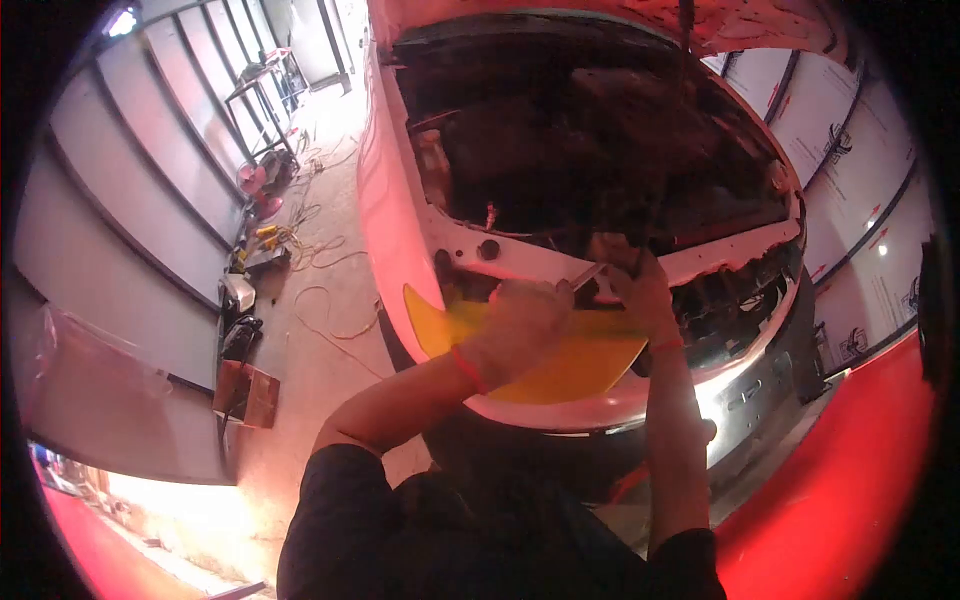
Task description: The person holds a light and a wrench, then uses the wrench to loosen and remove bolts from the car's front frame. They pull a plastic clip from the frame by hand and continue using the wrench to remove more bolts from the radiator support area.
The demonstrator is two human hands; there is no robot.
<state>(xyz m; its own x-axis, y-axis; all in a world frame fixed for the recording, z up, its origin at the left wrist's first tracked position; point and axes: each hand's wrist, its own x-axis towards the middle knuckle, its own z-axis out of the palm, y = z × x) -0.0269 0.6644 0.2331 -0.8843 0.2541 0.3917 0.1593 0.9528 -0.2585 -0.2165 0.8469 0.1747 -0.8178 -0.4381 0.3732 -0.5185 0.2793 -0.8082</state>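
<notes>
My left hand (pixel 525 325) is closed in front of the car's front crossbar, with a pale cuff edged in red at the wrist. From its fist a slim silver tool (pixel 587 276) points up and right toward my other hand; its kind is not clear. My right hand (pixel 645 295) is closed at the middle of the crossbar (pixel 535 258), its fingers around something dark that I cannot make out. Beneath both hands a yellow sheet (pixel 575 372) lies over the car's front, partly hidden by my left forearm.
The white car (pixel 385 220) has its hood (pixel 760 25) raised over a dark engine bay (pixel 560 140). Cables (pixel 315 300) trail across the floor at left, beside a wooden box (pixel 246 393) and a fan (pixel 255 180). A red surface (pixel 840 490) lies at right.
</notes>
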